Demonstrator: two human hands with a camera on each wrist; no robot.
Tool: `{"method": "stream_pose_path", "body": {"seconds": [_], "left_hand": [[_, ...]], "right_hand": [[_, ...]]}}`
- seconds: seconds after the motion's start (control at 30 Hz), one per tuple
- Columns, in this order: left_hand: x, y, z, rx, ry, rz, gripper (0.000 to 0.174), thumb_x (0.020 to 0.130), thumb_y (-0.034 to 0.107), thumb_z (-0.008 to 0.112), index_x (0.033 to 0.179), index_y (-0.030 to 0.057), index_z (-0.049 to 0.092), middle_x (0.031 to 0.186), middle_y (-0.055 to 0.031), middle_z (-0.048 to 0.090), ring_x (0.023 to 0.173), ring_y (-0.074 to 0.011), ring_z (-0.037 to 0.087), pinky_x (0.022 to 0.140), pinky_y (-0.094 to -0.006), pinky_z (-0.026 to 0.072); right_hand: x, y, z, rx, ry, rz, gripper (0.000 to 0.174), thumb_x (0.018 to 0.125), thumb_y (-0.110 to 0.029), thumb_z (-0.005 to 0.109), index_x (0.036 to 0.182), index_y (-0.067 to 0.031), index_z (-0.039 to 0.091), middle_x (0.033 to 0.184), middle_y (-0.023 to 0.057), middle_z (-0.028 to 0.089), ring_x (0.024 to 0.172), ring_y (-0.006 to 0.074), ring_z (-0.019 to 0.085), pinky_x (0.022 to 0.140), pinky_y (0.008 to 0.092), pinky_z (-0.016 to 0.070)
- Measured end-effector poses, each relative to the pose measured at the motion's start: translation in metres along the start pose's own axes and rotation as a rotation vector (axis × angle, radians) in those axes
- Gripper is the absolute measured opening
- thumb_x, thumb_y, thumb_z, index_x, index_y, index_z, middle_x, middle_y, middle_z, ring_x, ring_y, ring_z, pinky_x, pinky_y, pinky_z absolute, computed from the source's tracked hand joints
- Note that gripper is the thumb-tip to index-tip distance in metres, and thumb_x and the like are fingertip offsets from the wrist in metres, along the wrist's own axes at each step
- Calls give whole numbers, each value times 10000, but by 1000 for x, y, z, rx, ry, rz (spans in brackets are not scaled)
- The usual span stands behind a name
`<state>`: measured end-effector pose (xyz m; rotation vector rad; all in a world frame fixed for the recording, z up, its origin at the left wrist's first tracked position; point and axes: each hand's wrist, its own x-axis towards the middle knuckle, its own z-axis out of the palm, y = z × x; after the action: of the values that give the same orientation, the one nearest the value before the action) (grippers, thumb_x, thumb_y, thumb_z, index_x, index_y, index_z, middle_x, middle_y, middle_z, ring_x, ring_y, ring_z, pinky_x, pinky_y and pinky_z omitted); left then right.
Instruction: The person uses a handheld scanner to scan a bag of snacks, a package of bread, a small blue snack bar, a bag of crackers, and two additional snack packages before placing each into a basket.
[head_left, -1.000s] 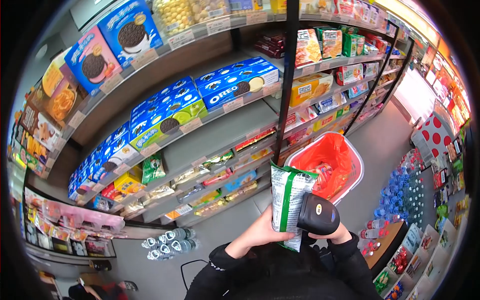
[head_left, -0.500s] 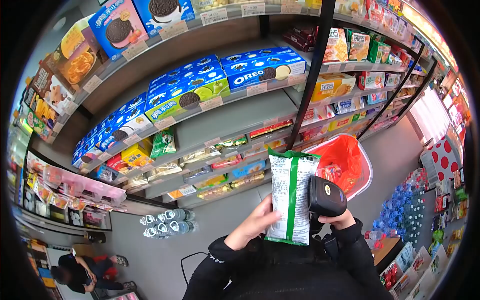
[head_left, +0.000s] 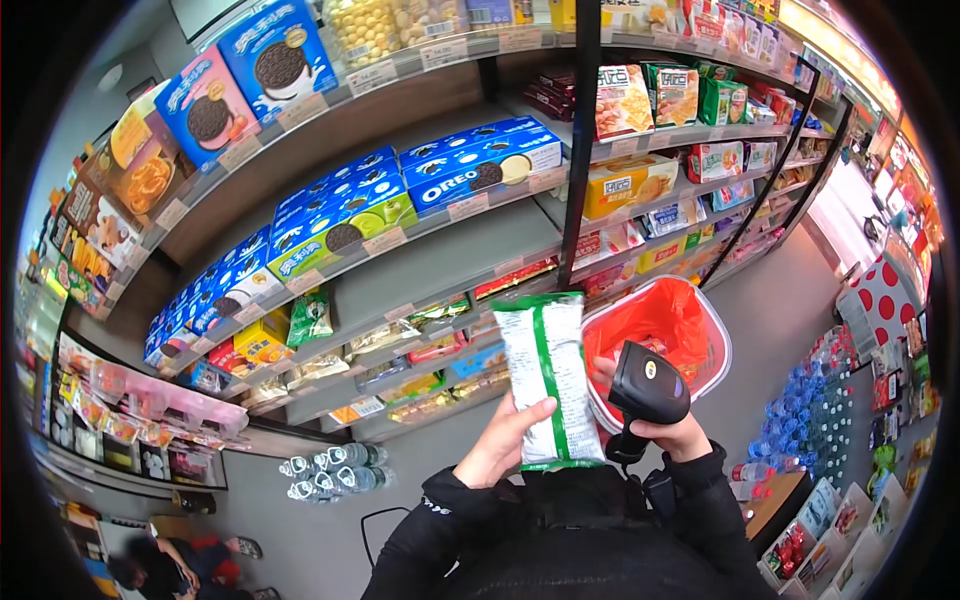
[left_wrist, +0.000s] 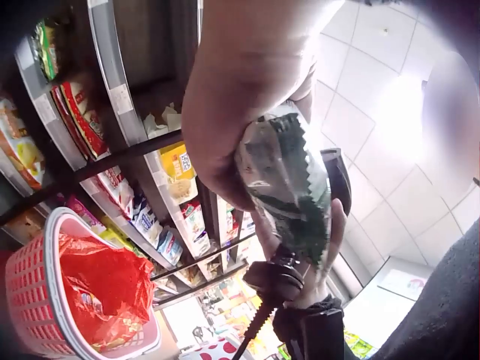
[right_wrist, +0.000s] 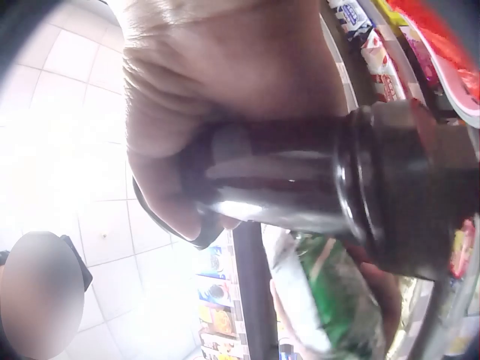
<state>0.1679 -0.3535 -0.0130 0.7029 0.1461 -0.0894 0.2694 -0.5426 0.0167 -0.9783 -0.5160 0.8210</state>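
Observation:
In the head view my left hand grips a white plastic snack bag with a green stripe, its thumb lying across the printed face. The bag stands upright, its back panel of small print towards me. Just to its right, my right hand holds a black handheld barcode scanner, the head tilted up. The right wrist view shows that hand's fingers wrapped round the scanner's handle. From the left wrist, the bag's crimped end pokes out past my curled fingers.
Beyond the hands, a red-lined shopping basket with packets inside stands on the floor. Shelves of Oreo boxes and snacks run across the front. Bottled water sits at left, more bottles at right. Someone sits at lower left.
The bag has moved left, from overlapping the scanner to standing apart from it. My left thumb now lies across its face. The head view swung right, then back.

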Motion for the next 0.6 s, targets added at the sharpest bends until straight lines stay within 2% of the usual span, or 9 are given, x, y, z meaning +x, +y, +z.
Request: {"method": "stream_pose_path", "body": {"seconds": [0.07, 0.13, 0.2, 0.33, 0.4, 0.47, 0.53, 0.57, 0.6], "left_hand": [[8, -3, 0, 57, 137, 99, 507, 766, 112, 592, 1194, 25, 334, 1133, -92, 475, 1030, -190, 474, 864, -328, 391], [14, -6, 9, 100, 178, 116, 486, 775, 110, 581, 1186, 20, 338, 1130, -89, 475, 1033, -188, 471, 864, -329, 390], [16, -10, 22, 76, 159, 150, 471, 785, 113, 566, 1184, 17, 336, 1127, -92, 481, 1032, -189, 474, 862, -331, 389], [19, -25, 18, 141, 210, 208, 460, 791, 130, 555, 1180, 11, 342, 1113, -112, 495, 1019, -199, 488, 863, -334, 389], [17, -17, 20, 222, 73, 170, 461, 789, 141, 552, 1177, 1, 345, 1097, -130, 506, 1007, -210, 498, 867, -340, 387], [15, -18, 18, 208, 81, 123, 471, 779, 142, 560, 1171, -12, 350, 1091, -139, 506, 1009, -220, 499, 873, -350, 386], [15, -24, 13, 91, 85, 125, 494, 767, 166, 567, 1170, -23, 353, 1107, -157, 498, 1011, -238, 499, 876, -360, 390], [18, -25, 13, -36, -10, 82, 511, 761, 198, 563, 1172, -26, 356, 1126, -174, 487, 1009, -260, 502, 875, -366, 395], [17, -26, 12, -34, -9, 89, 511, 761, 198, 563, 1172, -26, 356, 1126, -174, 487, 1009, -260, 502, 875, -366, 395]], "right_hand": [[-9, 3, -15, -245, 17, -14, 762, 560, -20, 692, 1237, -21, 342, 1257, 150, 384, 1187, 243, 343, 980, 333, 255], [-16, 6, -22, -384, -35, 37, 741, 590, -29, 695, 1239, -23, 336, 1259, 131, 387, 1173, 216, 359, 963, 329, 277], [-20, 8, -18, -436, -36, 10, 697, 567, -25, 724, 1181, -34, 394, 1118, 47, 488, 1033, 137, 437, 901, 284, 328], [-28, 0, -22, -495, -41, -11, 672, 580, -26, 716, 1171, -24, 397, 1101, 52, 494, 1016, 137, 443, 895, 282, 334], [-28, 5, -29, -419, -51, -7, 667, 579, -21, 714, 1166, -20, 398, 1096, 53, 498, 1006, 136, 447, 887, 281, 341], [-29, 9, -33, -360, -84, -33, 664, 580, -22, 714, 1164, -19, 399, 1087, 52, 503, 999, 135, 452, 879, 280, 348], [-29, 13, -30, -375, -97, -34, 662, 582, -23, 714, 1165, -22, 399, 1092, 55, 499, 1002, 136, 450, 879, 285, 349], [-28, 14, -28, -361, -110, -28, 663, 583, -24, 714, 1167, -23, 399, 1099, 55, 496, 1006, 137, 448, 881, 286, 347], [-26, 14, -27, -349, -125, -23, 664, 584, -25, 714, 1169, -25, 398, 1106, 56, 492, 1010, 138, 447, 883, 288, 346]]}}
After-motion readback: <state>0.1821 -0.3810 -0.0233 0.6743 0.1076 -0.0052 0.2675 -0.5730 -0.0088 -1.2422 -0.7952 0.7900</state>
